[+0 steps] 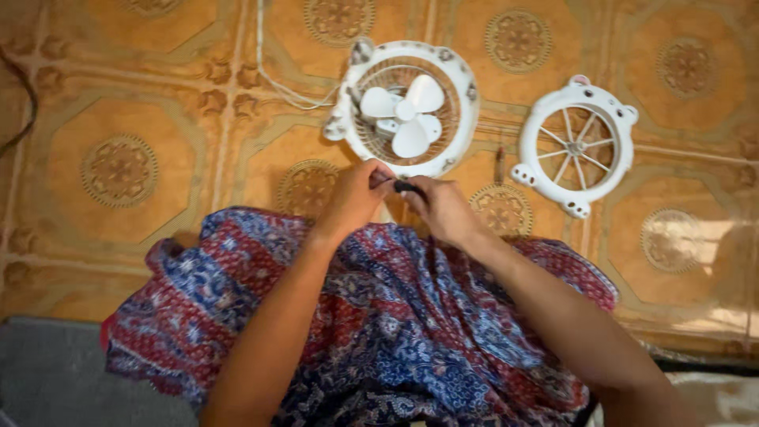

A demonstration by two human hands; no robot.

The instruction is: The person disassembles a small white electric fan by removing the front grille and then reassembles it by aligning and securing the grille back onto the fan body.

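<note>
My left hand (354, 198) and my right hand (443, 207) meet above my lap, pinching a small dark object (405, 187), likely a tool handle or plug, between their fingertips. Just beyond them on the tiled floor lies a small white fan body (405, 107) with its white blades exposed and a white cord (273, 75) leading away to the upper left. To its right lies the detached white front grille (575, 144), a ring with thin spokes.
A red and blue patterned cloth (371, 324) covers my lap. The floor (118, 170) has orange ornamental tiles. A slim brown stick-like item (500, 164) lies between fan and grille. A grey mat (47, 372) sits at the lower left.
</note>
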